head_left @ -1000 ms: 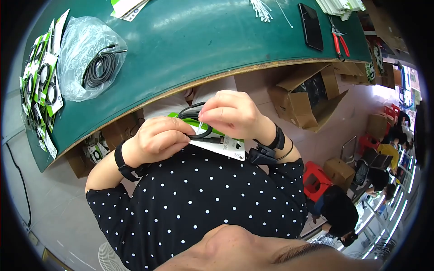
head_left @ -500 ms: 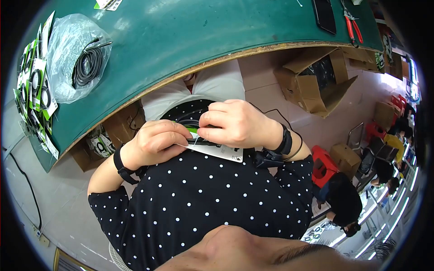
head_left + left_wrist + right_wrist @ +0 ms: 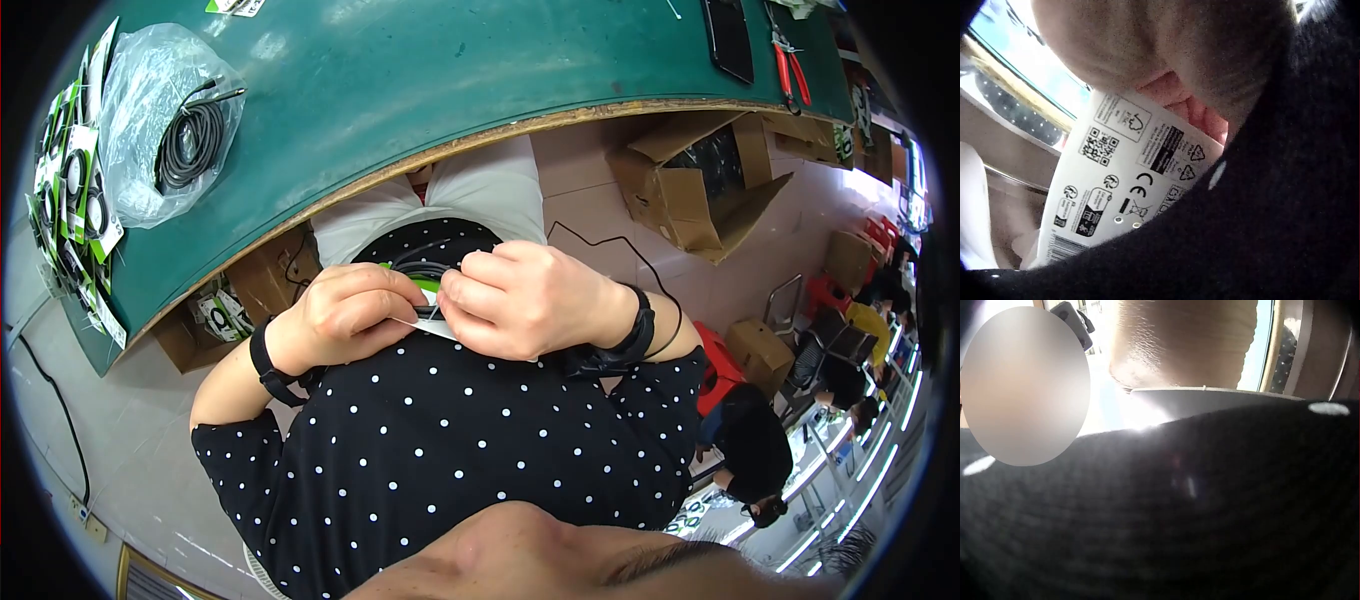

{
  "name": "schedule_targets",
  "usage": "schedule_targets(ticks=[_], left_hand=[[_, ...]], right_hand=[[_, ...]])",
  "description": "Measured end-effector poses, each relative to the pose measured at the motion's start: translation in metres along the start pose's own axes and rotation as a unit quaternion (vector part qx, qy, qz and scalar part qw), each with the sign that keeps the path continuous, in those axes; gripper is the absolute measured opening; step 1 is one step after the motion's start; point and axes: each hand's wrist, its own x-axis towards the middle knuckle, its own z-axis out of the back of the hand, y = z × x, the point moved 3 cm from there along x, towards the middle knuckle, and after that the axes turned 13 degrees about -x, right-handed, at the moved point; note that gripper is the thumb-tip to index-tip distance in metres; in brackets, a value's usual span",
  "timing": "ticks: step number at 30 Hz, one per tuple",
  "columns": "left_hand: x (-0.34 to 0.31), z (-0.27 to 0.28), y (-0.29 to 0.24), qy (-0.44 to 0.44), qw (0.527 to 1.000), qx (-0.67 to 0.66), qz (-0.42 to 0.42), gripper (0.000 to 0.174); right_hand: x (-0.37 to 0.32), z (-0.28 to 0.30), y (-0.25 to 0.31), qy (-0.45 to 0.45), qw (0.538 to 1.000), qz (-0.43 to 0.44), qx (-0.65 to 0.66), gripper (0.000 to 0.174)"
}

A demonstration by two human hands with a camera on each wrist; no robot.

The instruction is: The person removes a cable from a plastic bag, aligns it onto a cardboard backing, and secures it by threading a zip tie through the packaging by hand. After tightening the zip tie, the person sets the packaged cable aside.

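In the head view a coiled black cable (image 3: 422, 268) lies on a green and white backing card (image 3: 432, 327) held close to the dotted shirt. My left hand (image 3: 350, 315) grips the card and cable from the left. The fingers of my right hand (image 3: 535, 300) are curled in at the card's middle and pinch a thin white cable tie, mostly hidden behind the fingertips. That hand covers most of the card's right end. The left wrist view shows the printed back of the card (image 3: 1119, 169) under the left hand (image 3: 1166, 50).
On the green table (image 3: 420, 80) lie a plastic bag (image 3: 125, 170) with a coiled cable (image 3: 192, 145), a pile of carded cables (image 3: 75, 215), a phone (image 3: 728, 40) and red-handled pliers (image 3: 790, 75). An open carton (image 3: 690, 205) stands on the floor to the right.
The right hand came down from above the coil to the card, then shifted slightly right and toward the body. The left hand keeps its grip. The head view has shifted a little.
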Motion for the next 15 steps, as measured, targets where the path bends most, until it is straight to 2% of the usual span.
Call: schedule_targets(ticks=[7,15], left_hand=[[-0.0024,-0.0009,0.0019,-0.003,1.0,0.003,-0.006,0.018],[-0.0022,-0.0023,0.0028,-0.014,1.0,0.0,0.009,0.018]], right_hand=[[0.0027,0.0019,0.0034,0.051,0.998,0.037,-0.028,0.017],[0.0018,0.0033,0.0038,0.059,0.997,0.047,-0.034,0.017]])
